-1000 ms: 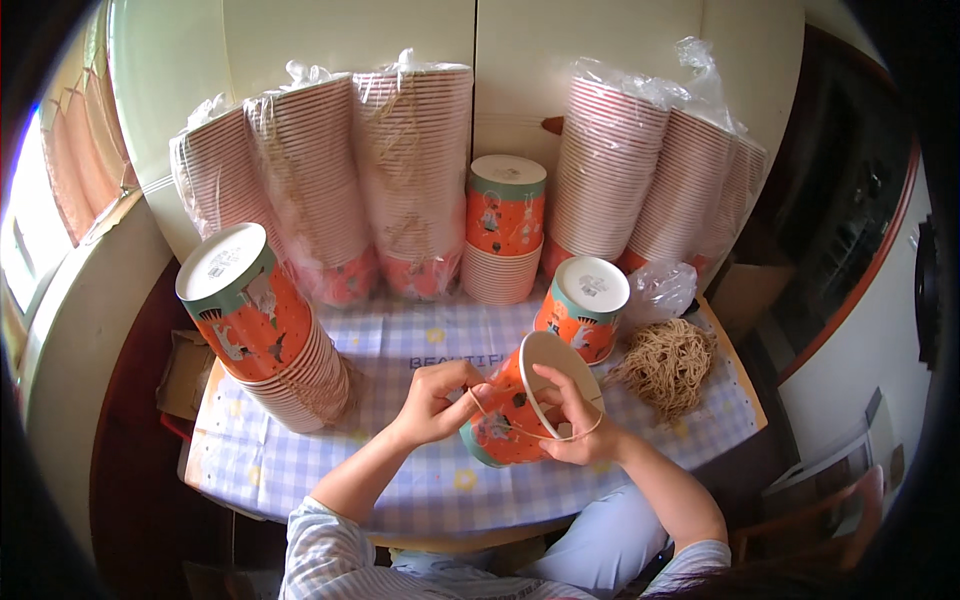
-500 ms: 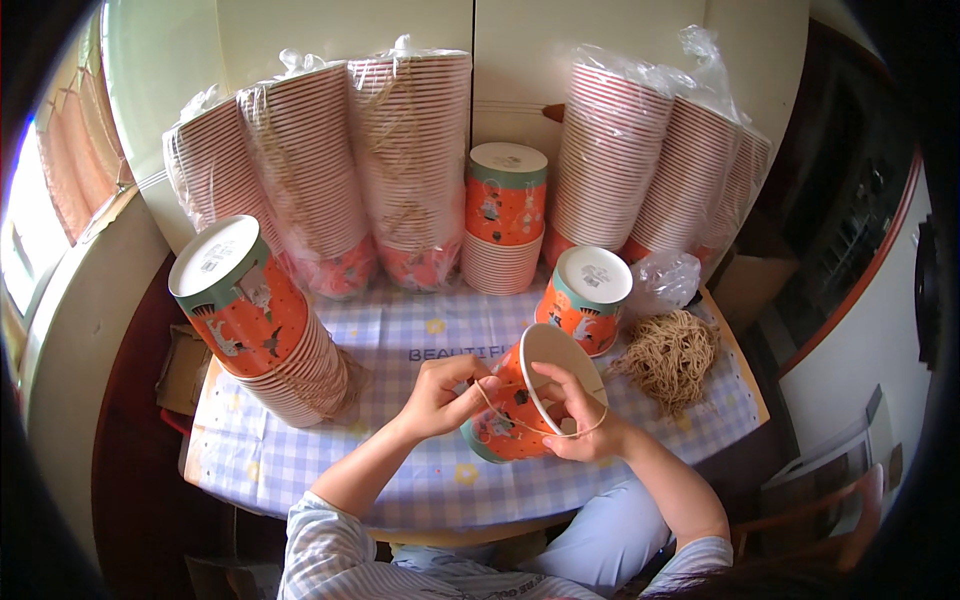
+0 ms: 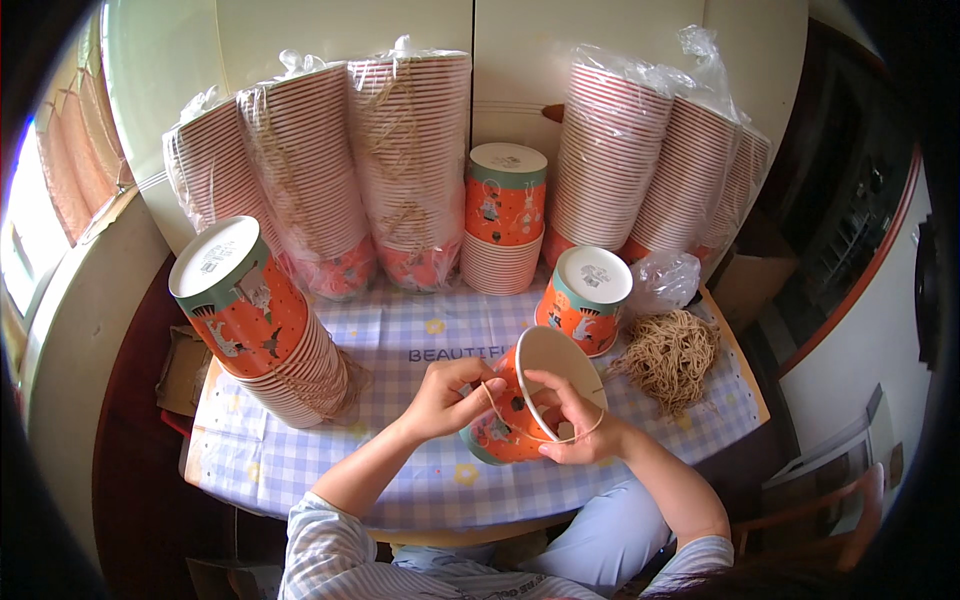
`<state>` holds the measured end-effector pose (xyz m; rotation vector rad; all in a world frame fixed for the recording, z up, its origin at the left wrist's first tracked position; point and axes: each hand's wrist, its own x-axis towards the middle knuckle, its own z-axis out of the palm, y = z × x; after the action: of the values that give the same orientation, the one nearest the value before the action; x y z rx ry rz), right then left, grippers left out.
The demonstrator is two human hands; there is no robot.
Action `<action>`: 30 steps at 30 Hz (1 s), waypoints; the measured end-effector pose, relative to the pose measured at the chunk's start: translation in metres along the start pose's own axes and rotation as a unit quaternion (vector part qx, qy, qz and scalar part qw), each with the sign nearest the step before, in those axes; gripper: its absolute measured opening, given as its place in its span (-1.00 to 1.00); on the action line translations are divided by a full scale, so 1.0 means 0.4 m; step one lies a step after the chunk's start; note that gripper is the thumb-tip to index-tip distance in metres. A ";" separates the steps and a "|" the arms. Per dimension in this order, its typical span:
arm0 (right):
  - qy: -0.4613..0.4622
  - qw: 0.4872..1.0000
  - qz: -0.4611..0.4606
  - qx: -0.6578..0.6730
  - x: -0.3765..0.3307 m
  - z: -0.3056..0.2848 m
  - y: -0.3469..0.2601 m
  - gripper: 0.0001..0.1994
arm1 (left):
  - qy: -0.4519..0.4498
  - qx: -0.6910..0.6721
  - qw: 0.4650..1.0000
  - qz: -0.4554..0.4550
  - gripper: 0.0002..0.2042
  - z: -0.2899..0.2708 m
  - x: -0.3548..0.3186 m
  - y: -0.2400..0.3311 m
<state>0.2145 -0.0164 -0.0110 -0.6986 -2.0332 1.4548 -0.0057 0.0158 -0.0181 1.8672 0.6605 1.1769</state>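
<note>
An orange and green paper tub (image 3: 490,436) with a white inside is tilted in front of me, its mouth toward the upper right. My right hand (image 3: 583,422) grips it by the rim, fingers inside the mouth and thumb at the near edge. Thumb and forefinger of my left hand (image 3: 447,402) pinch a thin tan cord (image 3: 497,408) beside the tub's left side. From there the cord loops past the rim and across my right hand. At the right lies a tangled heap of the same kind of cord (image 3: 672,358).
Upside-down tubs stand close by: one (image 3: 585,318) behind my right hand, a nested stack (image 3: 265,330) at the left and a stack (image 3: 505,215) at the back. Tall plastic-wrapped stacks (image 3: 410,160) line the far edge. A checked cloth (image 3: 390,335) covers the table.
The tub's mouth has shifted very slightly. My left hand has edged a little to the right with the cord. My right hand keeps its hold on the rim.
</note>
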 end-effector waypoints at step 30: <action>0.127 0.968 0.016 -0.214 0.025 0.028 0.020 -0.86 | -0.072 0.135 0.973 0.172 -0.92 -0.007 0.010 0.051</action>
<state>0.2002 -0.0149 -0.0204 -1.0379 -2.1515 0.8854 -0.0063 0.0091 0.0017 2.3441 0.4421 1.1943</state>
